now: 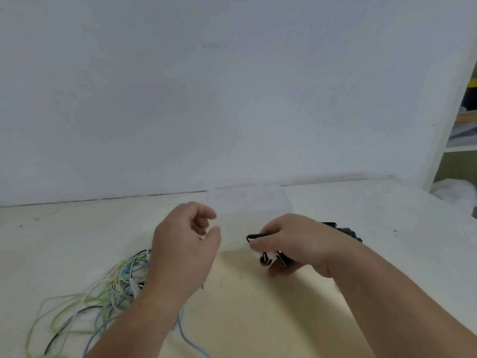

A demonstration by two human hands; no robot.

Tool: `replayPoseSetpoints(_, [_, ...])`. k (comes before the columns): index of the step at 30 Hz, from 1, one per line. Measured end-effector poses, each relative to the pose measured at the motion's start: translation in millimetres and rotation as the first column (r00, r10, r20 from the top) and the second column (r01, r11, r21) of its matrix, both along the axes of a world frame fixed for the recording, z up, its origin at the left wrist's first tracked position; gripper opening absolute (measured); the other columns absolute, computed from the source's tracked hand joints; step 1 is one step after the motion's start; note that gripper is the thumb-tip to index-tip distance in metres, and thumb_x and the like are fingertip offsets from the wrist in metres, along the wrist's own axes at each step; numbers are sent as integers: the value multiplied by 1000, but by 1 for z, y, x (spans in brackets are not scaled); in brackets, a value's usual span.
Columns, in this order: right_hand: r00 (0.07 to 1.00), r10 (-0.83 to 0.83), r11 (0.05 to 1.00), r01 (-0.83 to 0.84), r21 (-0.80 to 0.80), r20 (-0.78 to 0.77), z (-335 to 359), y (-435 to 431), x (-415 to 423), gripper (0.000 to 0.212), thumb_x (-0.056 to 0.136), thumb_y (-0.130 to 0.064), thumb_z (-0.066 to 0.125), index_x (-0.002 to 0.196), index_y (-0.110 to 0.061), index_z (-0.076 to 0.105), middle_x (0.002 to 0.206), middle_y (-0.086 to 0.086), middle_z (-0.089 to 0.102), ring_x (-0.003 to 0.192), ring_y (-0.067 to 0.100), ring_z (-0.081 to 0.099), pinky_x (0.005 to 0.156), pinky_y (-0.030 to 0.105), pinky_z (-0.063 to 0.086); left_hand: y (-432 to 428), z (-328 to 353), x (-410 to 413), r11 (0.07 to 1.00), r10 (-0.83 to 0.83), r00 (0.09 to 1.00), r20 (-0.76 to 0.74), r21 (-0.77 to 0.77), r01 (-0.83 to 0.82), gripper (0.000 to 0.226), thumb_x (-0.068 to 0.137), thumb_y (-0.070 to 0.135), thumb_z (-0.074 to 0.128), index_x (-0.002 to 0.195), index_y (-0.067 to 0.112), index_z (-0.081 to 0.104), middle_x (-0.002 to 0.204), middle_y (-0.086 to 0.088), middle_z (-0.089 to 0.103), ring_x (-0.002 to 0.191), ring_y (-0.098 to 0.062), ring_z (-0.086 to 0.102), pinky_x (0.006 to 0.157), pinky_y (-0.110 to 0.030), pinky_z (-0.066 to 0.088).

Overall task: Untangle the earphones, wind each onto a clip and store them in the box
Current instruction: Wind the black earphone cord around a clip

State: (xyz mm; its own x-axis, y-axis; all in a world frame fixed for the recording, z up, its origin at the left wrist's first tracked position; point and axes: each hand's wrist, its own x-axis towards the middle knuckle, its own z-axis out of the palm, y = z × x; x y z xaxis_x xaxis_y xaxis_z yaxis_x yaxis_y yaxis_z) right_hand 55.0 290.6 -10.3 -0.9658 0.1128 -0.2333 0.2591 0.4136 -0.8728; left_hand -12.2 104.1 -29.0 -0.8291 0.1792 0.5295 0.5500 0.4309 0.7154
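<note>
A tangle of earphone cables [103,293] in green, white, black and blue lies on the table at the lower left. My left hand [183,244] hovers above its right edge, and its curled fingers pinch something small and white that I cannot make out. My right hand [291,241] grips a black binder clip [268,257] with white cable wound on it, thumb on the clip's wire handle. A clear plastic box [253,202] stands just behind both hands near the wall. More black clips [346,231] lie behind my right wrist.
The cream table [258,306] ends at a white wall at the back. A white shelf unit [462,120] with stored items stands at the far right, with a white bag [454,192] below it.
</note>
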Motion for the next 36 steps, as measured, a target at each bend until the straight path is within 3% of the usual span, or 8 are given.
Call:
replayPoseSetpoints(4, [999, 29, 991, -23, 134, -37, -4, 2, 0, 24, 88, -30, 71, 81, -7, 74, 70, 3, 62, 62, 19, 61, 73, 39, 58, 16, 8, -8, 944, -90, 953, -288, -331, -11, 42, 90, 29, 68, 130, 23, 58, 129, 10, 56, 120, -10, 51, 98, -22, 38])
replayPoseSetpoints(7, [993, 96, 972, -77, 221, -75, -2, 2, 3, 27, 91, -37, 67, 80, -14, 77, 72, 2, 66, 63, 14, 55, 63, 28, 43, 34, 17, -19, 776, -208, 940, -272, -631, -11, 64, 93, 41, 62, 150, 27, 35, 154, 10, 38, 141, -12, 33, 113, -25, 25])
replayPoseSetpoints(11, [982, 153, 931, -106, 349, -110, 1, 6, 5, 30, 95, -36, 62, 81, -14, 77, 69, -3, 63, 58, 12, 49, 49, 17, 35, 46, 20, -28, 570, -301, 913, -276, -819, -60, 46, 99, 38, 53, 141, 24, 40, 137, 4, 51, 119, -20, 52, 94, -38, 48])
replayPoseSetpoints(14, [975, 188, 929, -137, 344, -119, 1, 5, 5, 31, 95, -35, 62, 78, -12, 76, 73, -2, 69, 59, 10, 52, 52, 16, 38, 48, 16, -34, 471, -392, 835, -386, -864, -179, 32, 103, 34, 44, 129, 17, 46, 121, 0, 53, 103, -23, 55, 78, -39, 51])
replayPoseSetpoints(20, [970, 201, 936, -149, 318, -136, -2, 6, 2, 32, 95, -33, 60, 75, -13, 75, 86, 5, 75, 66, 11, 56, 64, 24, 43, 46, 2, -57, 493, -557, 625, -548, -823, -282, 18, 94, 23, 49, 100, 9, 58, 80, -5, 58, 64, -24, 57, 43, -36, 44])
replayPoseSetpoints(23, [969, 195, 945, -145, 293, -149, -6, 7, 0, 31, 94, -32, 59, 71, -17, 74, 90, 4, 77, 69, 10, 58, 70, 28, 46, 48, -6, -63, 498, -587, 566, -579, -809, -311, 24, 81, 7, 69, 101, 6, 56, 76, -6, 54, 60, -23, 51, 45, -36, 45])
replayPoseSetpoints(31, [969, 190, 946, -138, 293, -155, -6, 5, -2, 32, 94, -33, 58, 71, -16, 73, 94, 3, 77, 71, 12, 59, 74, 34, 51, 50, -9, -71, 552, -579, 507, -639, -765, -333, 32, 78, 5, 71, 107, 2, 58, 79, -8, 59, 63, -25, 56, 51, -38, 50])
replayPoseSetpoints(36, [978, 168, 952, -128, 278, -123, -5, 4, 1, 33, 94, -34, 59, 74, -14, 74, 90, 2, 77, 68, 11, 59, 68, 27, 47, 55, 10, -66, 669, -488, 525, -697, -685, -288, 28, 93, 18, 43, 106, 3, 63, 70, -5, 62, 55, -23, 57, 44, -31, 45])
